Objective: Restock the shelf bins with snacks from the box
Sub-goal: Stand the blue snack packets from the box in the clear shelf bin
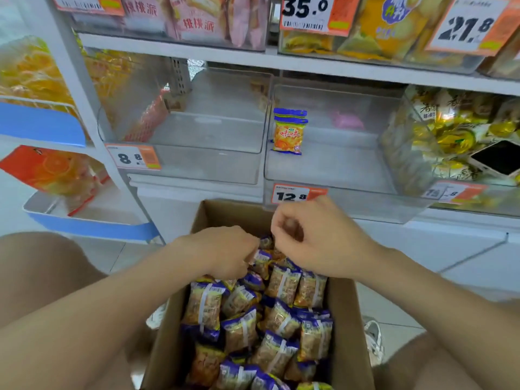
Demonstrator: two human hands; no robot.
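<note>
Both hands at the far end of the snack box, below the shelf bins.

The left clear bin (197,164) sat above the box's far-left corner. The left hand (222,254) dipped among the snack packets (281,319) in the cardboard box (168,333), fingertips hidden, grip unclear. The right hand (318,243) hovered just beside it near the far rim, fingers curled with nothing seen in them. 1 packet (288,132) stood upright at the middle bin's (323,170) left wall, bare floor to its right. The gold-wrapped snacks (439,136) filled the right bin.
</note>
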